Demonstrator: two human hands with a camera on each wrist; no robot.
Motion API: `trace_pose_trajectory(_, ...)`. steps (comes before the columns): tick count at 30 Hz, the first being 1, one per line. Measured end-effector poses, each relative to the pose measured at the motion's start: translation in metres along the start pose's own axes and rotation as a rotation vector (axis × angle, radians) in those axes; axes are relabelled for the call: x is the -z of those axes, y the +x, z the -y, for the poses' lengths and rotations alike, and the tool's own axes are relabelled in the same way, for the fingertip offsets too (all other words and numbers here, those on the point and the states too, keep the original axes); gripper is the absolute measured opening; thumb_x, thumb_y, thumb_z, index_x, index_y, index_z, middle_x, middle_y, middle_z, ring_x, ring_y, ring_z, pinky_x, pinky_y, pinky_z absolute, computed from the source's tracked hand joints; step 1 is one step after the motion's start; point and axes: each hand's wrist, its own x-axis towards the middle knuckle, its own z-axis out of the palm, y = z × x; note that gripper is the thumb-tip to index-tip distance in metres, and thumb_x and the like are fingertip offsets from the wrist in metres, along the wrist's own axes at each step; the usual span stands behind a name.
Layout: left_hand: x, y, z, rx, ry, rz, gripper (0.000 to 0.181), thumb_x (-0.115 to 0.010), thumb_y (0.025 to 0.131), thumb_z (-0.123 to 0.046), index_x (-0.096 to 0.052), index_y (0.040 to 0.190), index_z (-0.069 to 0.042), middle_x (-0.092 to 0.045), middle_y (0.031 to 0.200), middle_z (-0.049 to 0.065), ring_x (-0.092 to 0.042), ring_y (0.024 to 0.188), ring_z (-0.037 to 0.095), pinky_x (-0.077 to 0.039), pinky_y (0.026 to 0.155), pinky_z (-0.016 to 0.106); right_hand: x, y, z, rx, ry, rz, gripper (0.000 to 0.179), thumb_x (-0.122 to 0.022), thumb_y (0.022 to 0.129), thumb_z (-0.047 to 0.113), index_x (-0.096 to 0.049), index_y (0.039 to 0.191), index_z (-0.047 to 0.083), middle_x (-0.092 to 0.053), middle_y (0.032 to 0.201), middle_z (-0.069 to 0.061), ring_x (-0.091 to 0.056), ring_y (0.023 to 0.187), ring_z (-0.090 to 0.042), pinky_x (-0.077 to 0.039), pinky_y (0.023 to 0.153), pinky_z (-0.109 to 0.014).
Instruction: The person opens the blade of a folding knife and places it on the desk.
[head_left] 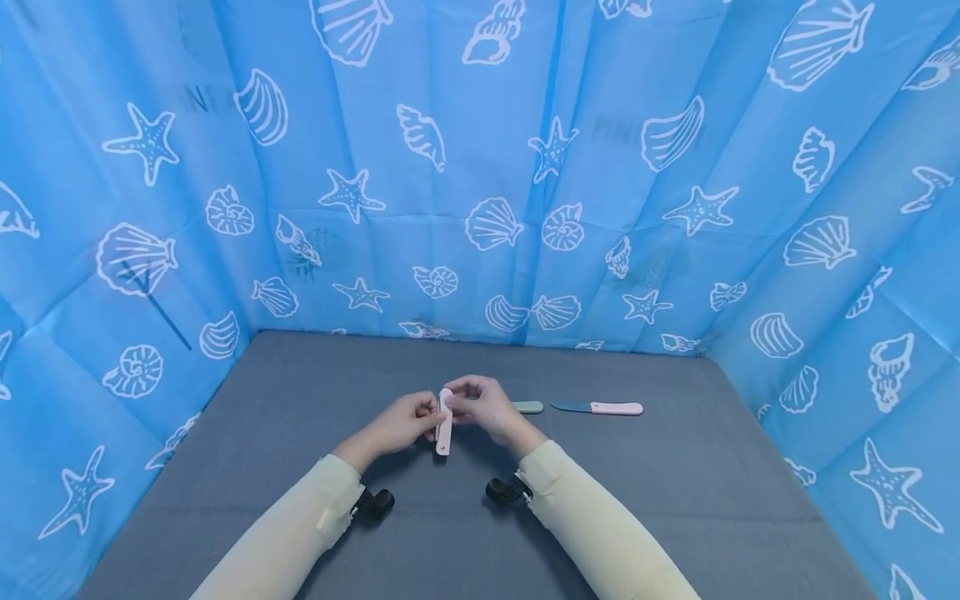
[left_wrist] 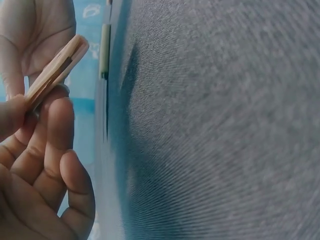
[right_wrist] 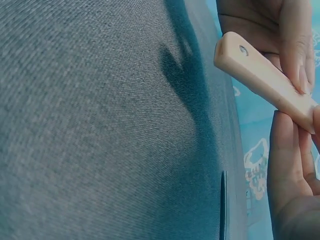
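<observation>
A pale pink folding knife (head_left: 444, 433) is held between both hands above the table, its handle upright in the head view. My left hand (head_left: 401, 423) pinches it from the left side, thumb on the handle. From the right, my right hand (head_left: 491, 408) grips its upper part between thumb and fingers. In the left wrist view, the folding knife (left_wrist: 57, 72) shows a narrow slot with a dark strip inside along its edge. The right wrist view shows a round pivot at one end of the folding knife (right_wrist: 260, 75); no blade extends from it.
Behind my right hand lies a green-handled knife (head_left: 529, 407), partly hidden by that hand. Further right is an unfolded pink-handled knife (head_left: 617, 408), blade pointing left. A grey cloth covers the table (head_left: 600, 500). Blue shell-patterned curtains (head_left: 480, 183) surround the back and sides.
</observation>
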Motion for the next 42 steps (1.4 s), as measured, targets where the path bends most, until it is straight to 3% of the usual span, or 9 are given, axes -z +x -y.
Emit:
trace_pose_trajectory(6, 0.000, 0.000, 0.000, 0.007, -0.037, -0.013, 0.019, -0.055, 0.105, -0.025, -0.055, 0.094, -0.009, -0.065, 0.079, 0.003, -0.062, 0.076, 0.021, -0.043, 0.061, 0.033, 0.001, -0.001, 0.003, -0.002, 0.019, -0.018, 0.026, -0.065, 0.098, 0.008, -0.065, 0.121, -0.003, -0.067, 0.103, -0.012, -0.069, 0.083, -0.016, -0.058, 0.082, -0.044)
trace_pose_trajectory(13, 0.002, 0.002, 0.003, 0.035, -0.092, -0.108, 0.018, -0.054, 0.105, -0.021, -0.051, 0.091, -0.009, -0.067, 0.078, 0.003, -0.058, 0.070, 0.028, -0.035, 0.054, 0.031, -0.001, 0.000, 0.000, 0.033, 0.086, -0.111, 0.024, -0.063, 0.098, 0.004, -0.063, 0.121, -0.005, -0.064, 0.098, -0.010, -0.067, 0.081, -0.015, -0.059, 0.076, -0.036)
trace_pose_trajectory(20, 0.006, 0.001, 0.004, 0.050, -0.156, -0.226, 0.019, -0.054, 0.105, -0.020, -0.051, 0.091, -0.007, -0.071, 0.076, 0.005, -0.067, 0.074, 0.023, -0.048, 0.070, 0.035, -0.001, 0.002, -0.003, 0.005, 0.175, -0.228, 0.022, -0.061, 0.099, 0.002, -0.061, 0.120, -0.003, -0.063, 0.098, -0.011, -0.068, 0.084, -0.017, -0.059, 0.077, -0.034)
trace_pose_trajectory(26, 0.006, -0.001, 0.009, -0.008, -0.246, -0.360, 0.018, -0.052, 0.106, -0.016, -0.050, 0.093, -0.004, -0.074, 0.084, 0.013, -0.071, 0.078, 0.023, -0.055, 0.084, 0.050, -0.001, 0.003, -0.004, 0.024, 0.332, -0.303, 0.020, -0.056, 0.100, -0.001, -0.055, 0.120, -0.005, -0.061, 0.093, -0.009, -0.067, 0.081, -0.017, -0.059, 0.075, -0.032)
trace_pose_trajectory(31, 0.005, 0.000, 0.014, -0.068, -0.271, -0.440, 0.020, -0.054, 0.105, -0.018, -0.051, 0.091, -0.003, -0.074, 0.085, 0.013, -0.072, 0.082, 0.025, -0.055, 0.081, 0.045, 0.001, 0.005, -0.005, 0.064, 0.400, -0.323, 0.018, -0.052, 0.102, -0.003, -0.051, 0.119, -0.005, -0.058, 0.091, -0.008, -0.066, 0.079, -0.015, -0.058, 0.073, -0.028)
trace_pose_trajectory(35, 0.009, -0.002, 0.016, -0.065, -0.291, -0.394, 0.015, -0.056, 0.104, -0.013, -0.055, 0.095, 0.000, -0.073, 0.085, 0.012, -0.071, 0.081, 0.025, -0.057, 0.082, 0.043, 0.004, 0.003, -0.007, 0.071, 0.360, -0.314, 0.017, -0.054, 0.102, -0.002, -0.052, 0.119, -0.005, -0.060, 0.092, -0.009, -0.067, 0.080, -0.016, -0.059, 0.075, -0.029)
trace_pose_trajectory(42, 0.024, -0.012, 0.014, -0.001, -0.281, -0.185, 0.013, -0.059, 0.101, -0.009, -0.057, 0.105, 0.003, -0.074, 0.088, 0.011, -0.071, 0.082, 0.020, -0.056, 0.083, 0.045, 0.010, -0.002, -0.004, 0.078, 0.222, -0.235, 0.027, -0.060, 0.099, -0.001, -0.053, 0.124, -0.008, -0.061, 0.096, -0.010, -0.067, 0.082, -0.017, -0.059, 0.077, -0.033)
